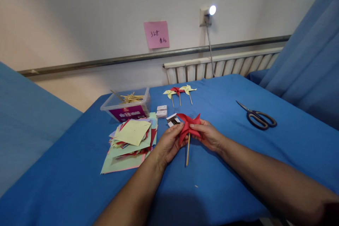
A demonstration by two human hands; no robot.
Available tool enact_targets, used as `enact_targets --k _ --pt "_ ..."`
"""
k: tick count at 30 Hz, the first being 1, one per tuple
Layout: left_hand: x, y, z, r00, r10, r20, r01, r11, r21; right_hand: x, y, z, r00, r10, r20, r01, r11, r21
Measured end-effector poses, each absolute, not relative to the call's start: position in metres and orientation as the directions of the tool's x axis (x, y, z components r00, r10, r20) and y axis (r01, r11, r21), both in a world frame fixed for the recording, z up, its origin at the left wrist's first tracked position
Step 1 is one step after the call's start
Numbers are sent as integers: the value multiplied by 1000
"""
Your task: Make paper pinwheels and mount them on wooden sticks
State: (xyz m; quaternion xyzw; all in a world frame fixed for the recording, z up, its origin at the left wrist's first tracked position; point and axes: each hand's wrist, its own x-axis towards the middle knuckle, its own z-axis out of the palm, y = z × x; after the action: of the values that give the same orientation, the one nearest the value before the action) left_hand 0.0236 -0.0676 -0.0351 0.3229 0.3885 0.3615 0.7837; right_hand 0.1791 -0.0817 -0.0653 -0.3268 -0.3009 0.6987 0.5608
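Observation:
A red paper pinwheel [188, 126] on a thin wooden stick [188, 152] is held between my two hands above the blue cloth. My left hand [171, 143] pinches its left blades, thumb in front and fingers behind. On the other side, my right hand [208, 134] grips the right blades, its thumb pressed near the centre. The stick slants down from the pinwheel, its lower end free. Just behind my left hand lies an open small box [173, 120] with dark contents too small to name. My fingertips behind the paper are partly hidden.
Stacked coloured paper squares [134, 132] lie left of my hands. Behind them stands a clear plastic tub [147, 102] of wooden sticks. Small white boxes [161, 111] sit beside it. Three finished pinwheels [178, 91] lie farther back. Black-handled scissors [256, 116] rest at the right.

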Motion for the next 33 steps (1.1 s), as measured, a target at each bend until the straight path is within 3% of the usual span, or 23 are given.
enact_targets --k 6,12,21,33 --pt "26 -68 -37 417 855 -308 -371 470 801 179 -82 -65 -155 980 -121 -574 -190 -796" --pt "26 -66 -38 372 845 -384 -350 511 785 179 -84 -61 -154 978 -138 -600 -204 -774" --pt "22 -65 -37 477 781 -402 -269 566 779 181 -80 -65 -68 986 -150 -621 -160 -767" --pt "23 -65 -42 485 809 -333 -287 506 813 180 -81 -64 -89 986 -140 -622 -165 -765"
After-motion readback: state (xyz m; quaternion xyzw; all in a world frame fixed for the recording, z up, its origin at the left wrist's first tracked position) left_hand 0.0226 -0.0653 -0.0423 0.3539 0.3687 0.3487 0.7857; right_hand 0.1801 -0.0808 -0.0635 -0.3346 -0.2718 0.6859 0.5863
